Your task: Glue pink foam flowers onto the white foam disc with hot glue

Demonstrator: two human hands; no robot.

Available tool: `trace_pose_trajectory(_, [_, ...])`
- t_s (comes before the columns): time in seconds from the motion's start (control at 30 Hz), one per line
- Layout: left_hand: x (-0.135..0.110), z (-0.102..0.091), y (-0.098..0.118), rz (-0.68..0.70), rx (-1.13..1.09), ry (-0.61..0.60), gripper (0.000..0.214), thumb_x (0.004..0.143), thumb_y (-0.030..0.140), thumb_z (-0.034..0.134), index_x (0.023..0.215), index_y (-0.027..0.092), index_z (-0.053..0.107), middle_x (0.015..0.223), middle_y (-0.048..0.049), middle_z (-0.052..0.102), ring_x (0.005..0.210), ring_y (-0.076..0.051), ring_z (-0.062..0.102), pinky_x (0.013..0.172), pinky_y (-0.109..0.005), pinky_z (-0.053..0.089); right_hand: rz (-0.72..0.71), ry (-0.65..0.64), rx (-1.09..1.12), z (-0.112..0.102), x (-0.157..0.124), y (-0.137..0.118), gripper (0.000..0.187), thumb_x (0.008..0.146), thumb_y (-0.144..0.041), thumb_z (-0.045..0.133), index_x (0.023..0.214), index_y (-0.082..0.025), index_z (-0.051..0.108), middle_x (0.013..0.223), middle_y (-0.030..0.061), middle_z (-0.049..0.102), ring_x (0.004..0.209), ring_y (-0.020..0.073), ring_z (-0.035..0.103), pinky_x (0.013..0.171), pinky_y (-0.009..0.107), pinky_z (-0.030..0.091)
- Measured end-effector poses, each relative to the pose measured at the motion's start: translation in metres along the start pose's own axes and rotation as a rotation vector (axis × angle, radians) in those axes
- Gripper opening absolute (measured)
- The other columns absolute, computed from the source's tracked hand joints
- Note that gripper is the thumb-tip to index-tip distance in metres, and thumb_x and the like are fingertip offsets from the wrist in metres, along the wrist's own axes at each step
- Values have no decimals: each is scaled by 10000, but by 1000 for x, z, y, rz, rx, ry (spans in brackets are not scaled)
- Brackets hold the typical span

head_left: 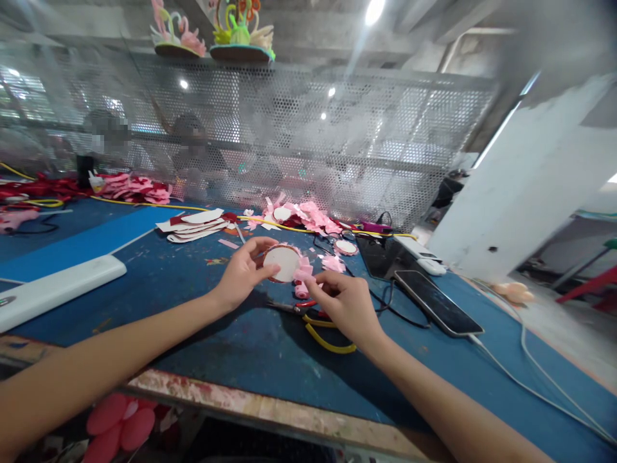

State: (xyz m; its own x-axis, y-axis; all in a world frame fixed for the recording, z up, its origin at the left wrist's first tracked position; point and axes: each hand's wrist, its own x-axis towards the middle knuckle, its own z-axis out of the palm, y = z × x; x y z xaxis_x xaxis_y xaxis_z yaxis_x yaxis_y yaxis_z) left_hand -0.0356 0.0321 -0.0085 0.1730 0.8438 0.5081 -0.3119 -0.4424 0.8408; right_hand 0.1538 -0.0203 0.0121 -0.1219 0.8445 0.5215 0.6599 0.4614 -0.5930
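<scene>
My left hand (243, 273) grips a round white disc with a dark red rim (282, 263), held upright above the blue table (231, 347). My right hand (344, 302) pinches a small pink felt piece (304, 270) against the disc's right edge. Another pink piece (301, 290) lies just below the disc. Yellow-handled scissors (322, 331) lie on the table under my right hand.
Two phones (436, 302) with cables lie to the right. Pink felt scraps (303, 217) and white-and-red cutouts (195, 226) are piled further back. A white bar-shaped device (53, 289) lies at left. Behind a perforated metal screen (299, 128) sit other people. Pink decorations (212, 32) stand on top.
</scene>
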Motion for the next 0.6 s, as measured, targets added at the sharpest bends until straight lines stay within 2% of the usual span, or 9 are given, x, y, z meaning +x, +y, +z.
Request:
trace_pose_trajectory(0.2, [0,1,1,-23,-6,0,389,633,180,733,972,188,543,1015,-38,578,936,-162,559,755,-239,486,-14,45,-62,-1,1,5,313,780,-401,553,587,-165,624,398,-34,463,395,81,396,423,200,269])
trace_pose_trajectory(0.47, [0,1,0,-23,-13,6,388,633,177,732,971,188,543,1021,-35,577,941,-156,558,775,-240,480,33,24,-75,0,2,4,328,778,-425,541,576,-176,607,407,-29,467,409,90,417,429,207,272])
trace_pose_trajectory(0.6, [-1,2,2,-39,-4,0,393,628,184,730,971,182,537,1017,-42,582,912,-162,568,745,-247,488,87,41,-74,-1,3,1,273,733,-461,583,715,-188,592,474,-35,522,449,104,460,452,209,309])
